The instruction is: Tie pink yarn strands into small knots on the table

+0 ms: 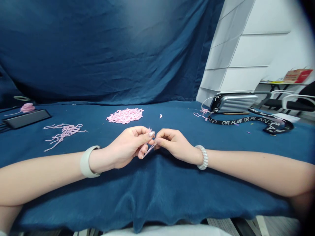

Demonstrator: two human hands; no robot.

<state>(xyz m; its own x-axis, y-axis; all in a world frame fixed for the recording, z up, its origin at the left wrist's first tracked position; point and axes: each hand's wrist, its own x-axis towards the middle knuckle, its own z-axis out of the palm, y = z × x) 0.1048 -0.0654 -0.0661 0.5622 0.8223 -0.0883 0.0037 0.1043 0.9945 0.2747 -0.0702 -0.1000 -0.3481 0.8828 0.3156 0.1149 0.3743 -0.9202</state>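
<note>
My left hand point(130, 142) and my right hand point(173, 144) meet above the front of the blue-covered table. A looped strand of pink yarn point(149, 150) hangs between them, pinched in my left thumb and fingers. My right thumb and forefinger are closed on the other side of the same strand. Beyond the hands lies a pile of small pink yarn knots point(125, 116), and one loose knot point(160, 116) sits to its right. Cut lengths of pink yarn point(65, 132) are spread at the left.
At the left is a dark flat device point(27, 118) with a ball of pink yarn point(27, 108) behind it. A silver-and-black case point(237, 103) with a black lettered strap point(238, 120) stands at the right, near yarn scraps point(203, 113). Blue cloth point(110, 49) hangs behind.
</note>
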